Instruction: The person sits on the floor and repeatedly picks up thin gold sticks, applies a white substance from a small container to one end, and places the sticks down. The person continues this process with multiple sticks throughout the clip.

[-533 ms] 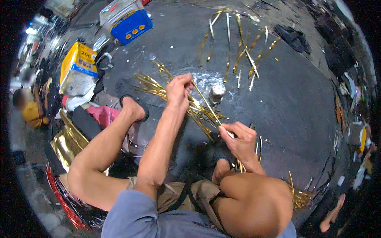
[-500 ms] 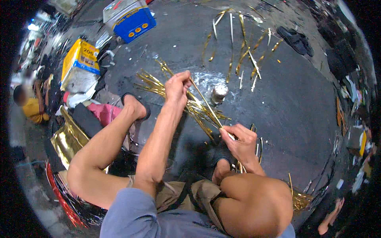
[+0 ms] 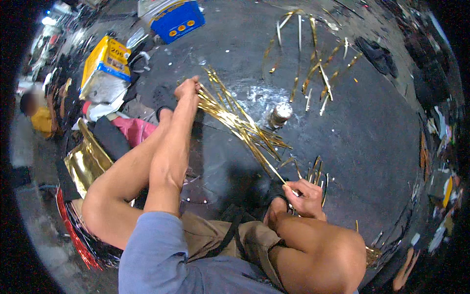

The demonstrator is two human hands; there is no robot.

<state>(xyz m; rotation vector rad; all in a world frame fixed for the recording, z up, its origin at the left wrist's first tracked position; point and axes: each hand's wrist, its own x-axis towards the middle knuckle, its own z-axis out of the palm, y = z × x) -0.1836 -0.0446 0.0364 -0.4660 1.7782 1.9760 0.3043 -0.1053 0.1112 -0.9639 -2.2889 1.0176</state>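
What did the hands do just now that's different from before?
The left hand slid farther out along the gold strips, away from the body, keeping hold of their far end. The right hand stayed near the knee, pinching the near end. The small jar did not move.

- blue crate (image 3: 175,20), top, on the dark floor (image 3: 372,147)
- yellow bag (image 3: 105,68), left
- pink cloth (image 3: 134,130) beside it
- small silver can (image 3: 280,114), centre
- black sandals (image 3: 377,54), upper right

The left hand (image 3: 187,88) stretches far out toward eleven o'clock, fingers curled, while the right hand (image 3: 304,198) stays tucked near, fingers pinched.
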